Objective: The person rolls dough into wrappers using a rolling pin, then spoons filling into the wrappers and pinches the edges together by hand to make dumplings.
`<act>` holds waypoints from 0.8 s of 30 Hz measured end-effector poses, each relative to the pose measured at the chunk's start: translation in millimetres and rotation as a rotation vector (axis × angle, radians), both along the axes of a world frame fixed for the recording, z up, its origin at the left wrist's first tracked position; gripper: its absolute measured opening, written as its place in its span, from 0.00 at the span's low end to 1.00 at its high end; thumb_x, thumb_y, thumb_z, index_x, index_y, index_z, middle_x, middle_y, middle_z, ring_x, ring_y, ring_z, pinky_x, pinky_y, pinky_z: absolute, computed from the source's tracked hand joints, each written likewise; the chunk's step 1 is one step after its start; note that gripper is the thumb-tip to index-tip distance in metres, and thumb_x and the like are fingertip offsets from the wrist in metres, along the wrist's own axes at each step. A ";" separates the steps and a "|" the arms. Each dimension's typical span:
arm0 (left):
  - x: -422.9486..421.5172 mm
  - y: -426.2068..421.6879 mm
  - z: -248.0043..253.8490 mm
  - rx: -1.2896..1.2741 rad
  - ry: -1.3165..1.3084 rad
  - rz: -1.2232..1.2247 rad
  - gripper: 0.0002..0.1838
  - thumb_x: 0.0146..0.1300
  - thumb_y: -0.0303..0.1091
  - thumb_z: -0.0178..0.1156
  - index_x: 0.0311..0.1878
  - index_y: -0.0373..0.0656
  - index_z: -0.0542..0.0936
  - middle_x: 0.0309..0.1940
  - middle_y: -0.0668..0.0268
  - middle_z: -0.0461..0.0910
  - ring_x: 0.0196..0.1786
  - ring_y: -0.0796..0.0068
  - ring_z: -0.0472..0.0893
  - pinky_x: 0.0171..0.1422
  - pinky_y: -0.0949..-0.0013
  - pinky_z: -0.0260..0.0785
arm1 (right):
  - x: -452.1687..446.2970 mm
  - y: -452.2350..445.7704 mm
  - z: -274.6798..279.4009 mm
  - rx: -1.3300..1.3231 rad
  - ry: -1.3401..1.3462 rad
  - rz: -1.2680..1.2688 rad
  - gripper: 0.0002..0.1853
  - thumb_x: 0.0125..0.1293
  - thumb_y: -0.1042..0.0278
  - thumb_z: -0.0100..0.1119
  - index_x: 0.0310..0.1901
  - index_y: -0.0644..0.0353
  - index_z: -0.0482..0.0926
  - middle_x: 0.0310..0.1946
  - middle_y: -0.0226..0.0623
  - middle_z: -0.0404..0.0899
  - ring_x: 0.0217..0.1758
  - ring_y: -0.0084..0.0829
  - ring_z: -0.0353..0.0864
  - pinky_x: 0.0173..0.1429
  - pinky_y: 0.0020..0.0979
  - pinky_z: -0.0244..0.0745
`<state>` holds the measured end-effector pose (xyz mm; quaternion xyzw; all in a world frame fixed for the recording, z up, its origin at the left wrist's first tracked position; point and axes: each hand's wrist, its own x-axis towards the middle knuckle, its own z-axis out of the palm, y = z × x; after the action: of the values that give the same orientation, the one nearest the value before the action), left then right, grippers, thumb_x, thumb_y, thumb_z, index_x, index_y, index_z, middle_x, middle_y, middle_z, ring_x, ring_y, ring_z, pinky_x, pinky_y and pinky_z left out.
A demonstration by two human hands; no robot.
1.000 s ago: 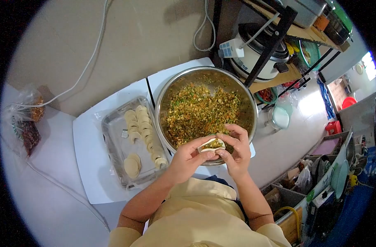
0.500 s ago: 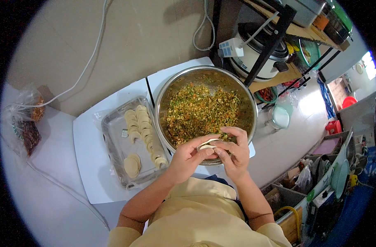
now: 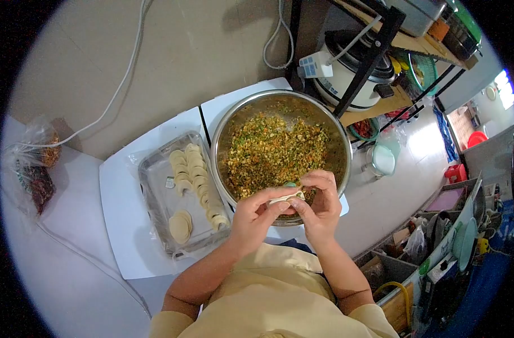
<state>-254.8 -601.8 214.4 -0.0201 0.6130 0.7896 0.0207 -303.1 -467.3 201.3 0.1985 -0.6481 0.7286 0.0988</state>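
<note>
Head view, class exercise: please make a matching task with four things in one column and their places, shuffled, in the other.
Things
1. Chopped filling
2. Flat wrappers
3. Folded dumplings
4. Pinched dumpling

Places
A. In rows along the side of the tray nearest the bowl
B. Between the fingers of the left hand and right hand
C. Inside the round metal bowl
D. In a small overlapping pile on the tray

Right pairs: 1-C, 2-D, 3-A, 4-B
</note>
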 end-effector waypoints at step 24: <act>-10.6 0.0 -12.8 -0.028 -0.028 0.026 0.34 0.60 0.17 0.56 0.69 0.39 0.57 0.47 0.59 0.78 0.50 0.78 0.76 0.54 0.75 0.69 | -21.7 3.7 -2.4 0.472 0.345 0.037 0.08 0.53 0.73 0.63 0.37 0.57 0.83 0.34 0.36 0.80 0.38 0.38 0.76 0.43 0.35 0.68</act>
<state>-265.4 -601.9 201.6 -0.0394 0.6234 0.7807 0.0185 -324.8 -463.6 198.9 0.3486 -0.7695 0.5150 0.1452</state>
